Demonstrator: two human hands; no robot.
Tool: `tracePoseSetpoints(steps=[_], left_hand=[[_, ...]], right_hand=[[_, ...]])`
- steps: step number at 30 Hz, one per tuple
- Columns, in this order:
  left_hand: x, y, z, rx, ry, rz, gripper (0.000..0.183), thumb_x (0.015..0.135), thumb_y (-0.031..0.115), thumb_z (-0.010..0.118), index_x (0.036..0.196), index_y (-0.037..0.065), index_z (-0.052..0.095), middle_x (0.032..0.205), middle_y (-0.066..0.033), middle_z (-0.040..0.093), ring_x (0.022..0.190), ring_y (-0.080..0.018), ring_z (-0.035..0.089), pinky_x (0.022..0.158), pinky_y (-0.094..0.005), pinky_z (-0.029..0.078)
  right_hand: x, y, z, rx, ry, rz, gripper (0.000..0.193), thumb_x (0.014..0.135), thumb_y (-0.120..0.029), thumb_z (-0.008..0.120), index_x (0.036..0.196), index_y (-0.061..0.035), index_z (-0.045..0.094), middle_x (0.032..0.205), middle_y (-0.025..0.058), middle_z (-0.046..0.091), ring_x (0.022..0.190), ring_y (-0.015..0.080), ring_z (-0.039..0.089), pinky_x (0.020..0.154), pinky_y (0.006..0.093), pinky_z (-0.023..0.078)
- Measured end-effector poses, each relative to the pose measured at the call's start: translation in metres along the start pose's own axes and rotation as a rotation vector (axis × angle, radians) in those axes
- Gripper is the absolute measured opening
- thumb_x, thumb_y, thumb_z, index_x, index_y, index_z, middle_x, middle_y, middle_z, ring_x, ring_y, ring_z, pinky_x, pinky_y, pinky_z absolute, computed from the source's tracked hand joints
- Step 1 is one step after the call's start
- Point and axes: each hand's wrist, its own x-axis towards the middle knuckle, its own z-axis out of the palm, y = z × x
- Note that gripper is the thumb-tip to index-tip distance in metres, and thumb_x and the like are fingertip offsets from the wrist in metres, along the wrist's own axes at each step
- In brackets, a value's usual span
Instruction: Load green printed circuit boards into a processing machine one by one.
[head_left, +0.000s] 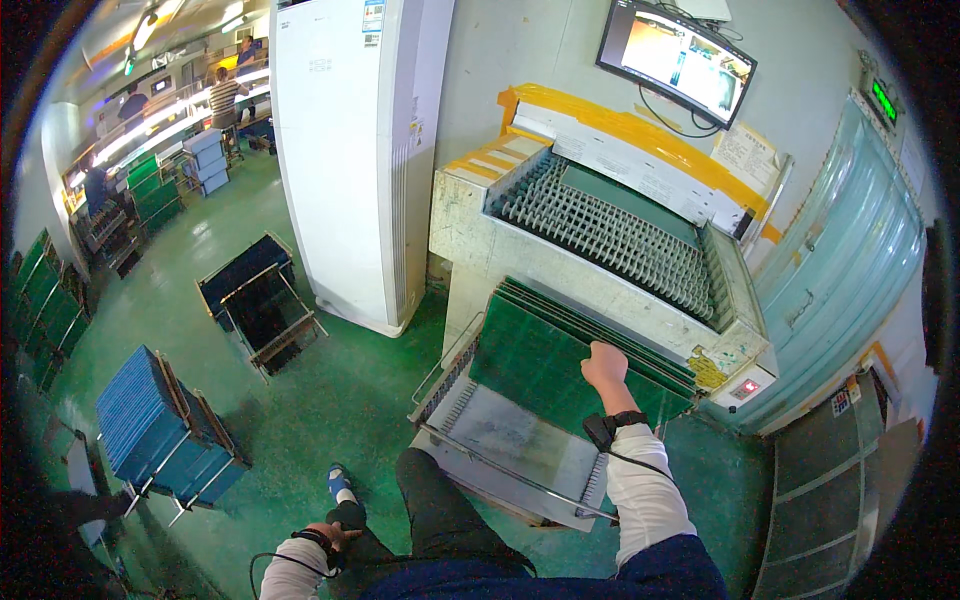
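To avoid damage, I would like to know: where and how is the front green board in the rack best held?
Probably by its top edge, from above: the front green board stands on edge in the rack, other boards close behind.

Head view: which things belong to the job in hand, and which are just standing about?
In the job, judging by the right hand:
- right hand, at the panels' upper edge
- green panels
- wire-sided rack holding them
- roller machine behind, probably

Apparently just about:
- blue stack
- dark rack
- tall white unit
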Motion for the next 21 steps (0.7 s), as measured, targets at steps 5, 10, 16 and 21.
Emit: tracePoseSetpoints(steps=[5, 10, 16, 21], left_hand=[[-0.031, 0.012, -0.022, -0.301, -0.083, -0.148, 0.070, 0.085, 0.020, 0.046, 0.137, 0.052, 0.011, 0.146, -0.0170, 0.019, 0.121, -0.0380, 0.043, 0.091, -0.0511, 0.041], [-0.018, 0.000, -0.006, -0.096, -0.060, -0.004, 0.073, 0.084, 0.021, 0.051, 0.137, 0.051, 0.011, 0.144, -0.0177, 0.025, 0.118, -0.0375, 0.046, 0.090, -0.0506, 0.041], [0.029, -0.028, 0.023, -0.152, 0.141, -0.095, 0.039, 0.079, 0.035, 0.054, 0.115, 0.031, 0.040, 0.114, -0.0142, 0.047, 0.100, -0.0332, 0.055, 0.080, -0.0447, 0.045], [0.058, -0.048, 0.042, -0.303, 0.319, -0.208, 0.040, 0.075, 0.047, 0.058, 0.097, 0.014, 0.064, 0.090, -0.0113, 0.066, 0.085, -0.0296, 0.062, 0.072, -0.0397, 0.047]], right_hand=[[0.001, 0.007, 0.005, 0.002, -0.004, 0.015, 0.019, 0.072, -0.020, 0.061, 0.086, -0.0070, 0.063, 0.090, 0.0150, 0.065, 0.088, 0.0320, 0.062, 0.075, 0.0417, 0.049], [0.002, 0.001, 0.002, 0.013, -0.006, 0.005, 0.019, 0.072, -0.020, 0.061, 0.086, -0.0071, 0.063, 0.090, 0.0151, 0.065, 0.088, 0.0320, 0.062, 0.075, 0.0416, 0.049], [0.002, 0.003, 0.002, 0.004, -0.020, 0.010, 0.020, 0.073, -0.020, 0.060, 0.087, -0.0068, 0.063, 0.091, 0.0152, 0.065, 0.088, 0.0321, 0.062, 0.075, 0.0420, 0.049], [0.002, 0.002, 0.002, 0.000, -0.025, 0.002, 0.020, 0.073, -0.019, 0.059, 0.088, -0.0068, 0.063, 0.091, 0.0159, 0.065, 0.088, 0.0323, 0.062, 0.075, 0.0423, 0.049]])
